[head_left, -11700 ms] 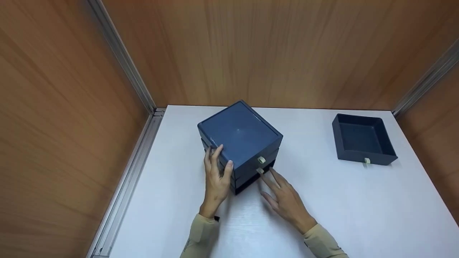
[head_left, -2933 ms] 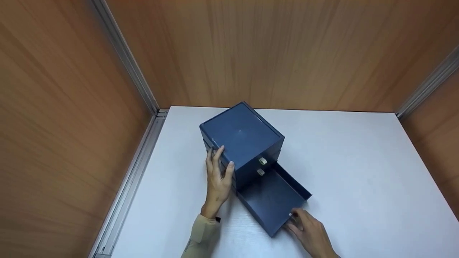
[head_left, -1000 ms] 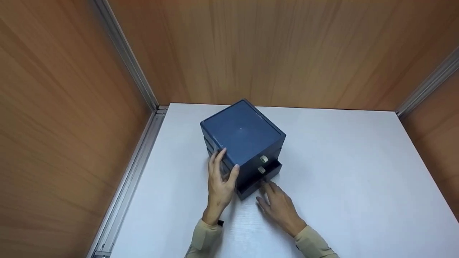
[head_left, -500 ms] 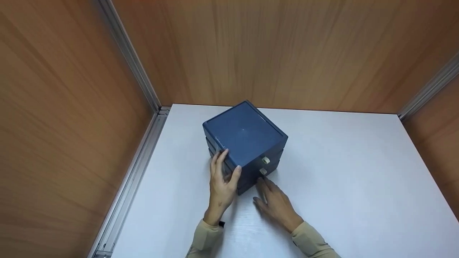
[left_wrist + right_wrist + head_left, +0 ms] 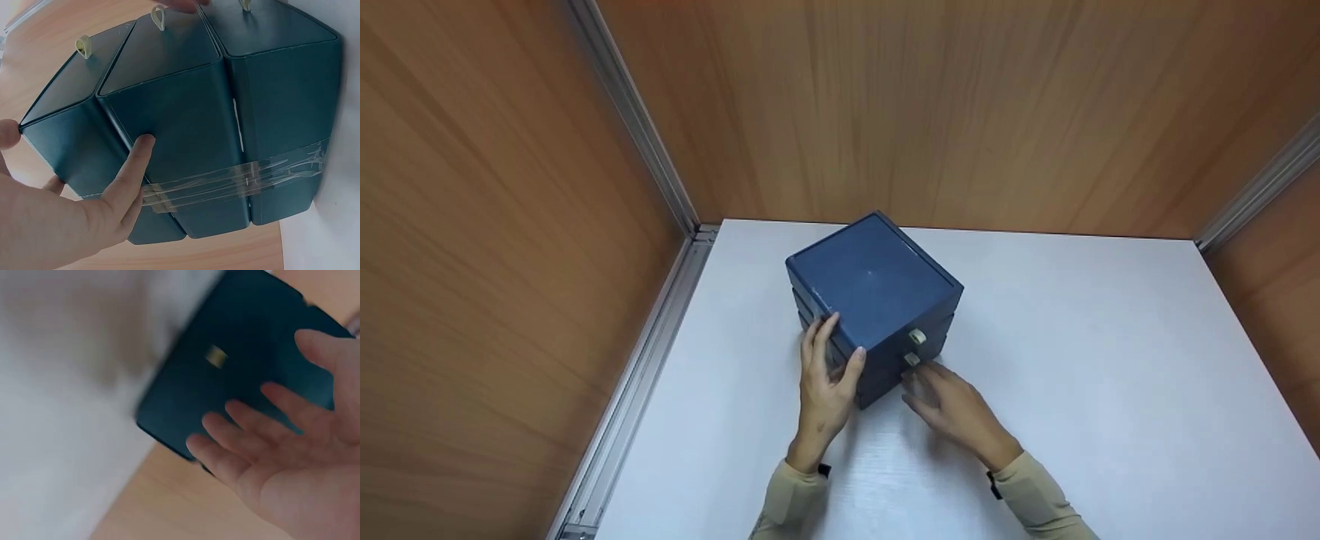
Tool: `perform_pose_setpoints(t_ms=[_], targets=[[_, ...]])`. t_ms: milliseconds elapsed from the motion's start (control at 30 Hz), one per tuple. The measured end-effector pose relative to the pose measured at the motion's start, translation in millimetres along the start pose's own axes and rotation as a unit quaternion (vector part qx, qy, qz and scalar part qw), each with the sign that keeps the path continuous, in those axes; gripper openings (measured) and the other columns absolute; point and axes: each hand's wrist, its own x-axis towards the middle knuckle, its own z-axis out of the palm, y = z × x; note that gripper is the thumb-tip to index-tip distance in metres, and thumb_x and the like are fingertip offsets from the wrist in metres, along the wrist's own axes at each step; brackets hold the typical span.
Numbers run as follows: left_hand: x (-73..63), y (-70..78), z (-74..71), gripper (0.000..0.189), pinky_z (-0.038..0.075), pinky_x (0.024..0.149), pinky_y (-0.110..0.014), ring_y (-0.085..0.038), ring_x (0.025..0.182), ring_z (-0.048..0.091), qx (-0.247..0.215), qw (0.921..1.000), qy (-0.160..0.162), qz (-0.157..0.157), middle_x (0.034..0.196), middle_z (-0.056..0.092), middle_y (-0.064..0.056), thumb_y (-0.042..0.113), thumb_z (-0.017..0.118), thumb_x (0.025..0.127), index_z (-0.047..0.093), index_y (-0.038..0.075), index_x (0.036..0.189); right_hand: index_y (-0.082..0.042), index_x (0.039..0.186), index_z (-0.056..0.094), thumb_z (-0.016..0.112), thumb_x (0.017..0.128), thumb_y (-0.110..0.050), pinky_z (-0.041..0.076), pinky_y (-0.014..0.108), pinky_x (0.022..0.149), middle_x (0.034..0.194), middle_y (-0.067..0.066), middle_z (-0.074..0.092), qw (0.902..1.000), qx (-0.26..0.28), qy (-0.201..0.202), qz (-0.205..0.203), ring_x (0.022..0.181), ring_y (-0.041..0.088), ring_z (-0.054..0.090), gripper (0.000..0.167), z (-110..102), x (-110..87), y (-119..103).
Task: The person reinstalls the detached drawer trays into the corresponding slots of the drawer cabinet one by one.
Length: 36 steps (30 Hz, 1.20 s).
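A dark blue desktop drawer unit point(image 5: 874, 277) stands turned cornerwise on the table, its stacked drawers pushed in. Pale loop tabs point(image 5: 83, 46) mark the drawer fronts in the left wrist view. My left hand point(image 5: 821, 394) steadies the unit's left side, thumb at the top front edge and fingers along the side. At the front, my right hand point(image 5: 960, 409) is beside the lower drawers with its fingers extended. The right wrist view is blurred; the fingers there hold nothing, and a tab point(image 5: 216, 357) shows on the lowest drawer's front point(image 5: 180, 405). Contact is unclear.
The white table point(image 5: 1072, 337) carries the unit, with wooden panels point(image 5: 960, 112) behind and at both sides. A metal rail point(image 5: 645, 360) runs along the left edge. Clear tape point(image 5: 287, 170) crosses the unit's side.
The separate drawer, first at the right of the table, went into the bottom slot and was pushed fully in. My right hand has since shifted slightly right; the left stays on the unit.
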Motion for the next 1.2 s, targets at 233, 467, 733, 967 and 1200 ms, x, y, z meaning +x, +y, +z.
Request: perform_pose_setpoints(t_ms=[233,467,733,967,1200], targets=[[-0.1,-0.5,-1.1,0.062,0.056,0.100,-0.066,-0.051,0.154,0.036,0.006,1.0000,0.000,0.006,0.173,0.023,-0.021,0.032,0.066,0.106,0.043,0.026,0.163,-0.009,0.137,0.071,0.069,0.105,-0.036,0.055,0.053,0.107,0.135,0.008,0.075,0.9973,0.057,-0.040,0.025,0.127,0.029,0.071,0.042,-55.5,8.6,-15.7],[2.6,3.0,-0.6,0.068,0.055,0.101,-0.066,-0.047,0.155,0.036,0.005,0.9999,0.016,0.002,0.172,0.023,-0.023,0.031,0.067,0.105,0.037,0.022,0.166,-0.005,0.123,0.076,0.070,0.105,-0.019,0.060,0.043,0.097,0.119,0.007,0.079,0.9650,0.193,0.173,0.043,0.112,0.024,0.076,0.023,-94.6,42.1,-16.2],[4.0,10.2,3.4,0.092,0.047,0.111,-0.068,-0.045,0.162,0.021,-0.002,0.9986,0.015,-0.052,0.178,0.012,-0.018,0.040,0.071,0.102,0.016,0.013,0.171,-0.003,0.159,0.047,0.049,0.114,-0.037,0.039,0.054,0.124,0.160,0.022,0.052,0.9435,0.271,0.160,0.103,0.152,0.037,0.048,0.056,-93.1,88.1,-1.3],[3.2,9.9,5.3,0.091,0.044,0.115,-0.067,-0.043,0.162,0.024,0.012,0.9974,-0.009,-0.070,0.177,0.019,-0.017,0.044,0.070,0.102,0.018,0.019,0.172,-0.006,0.162,0.045,0.050,0.113,-0.038,0.030,0.053,0.129,0.166,0.022,0.044,0.9330,0.320,0.062,0.153,0.157,0.037,0.040,0.059,-82.9,93.6,15.5],[8.1,7.4,6.6,0.088,0.037,0.117,-0.072,-0.046,0.162,0.024,-0.002,0.9980,-0.047,-0.041,0.178,0.016,-0.018,0.041,0.066,0.105,0.015,0.017,0.173,-0.005,0.164,0.040,0.048,0.113,-0.036,0.035,0.051,0.127,0.168,0.023,0.041,0.9155,0.368,0.053,0.154,0.157,0.038,0.040,0.060,-85.3,76.8,25.3]])
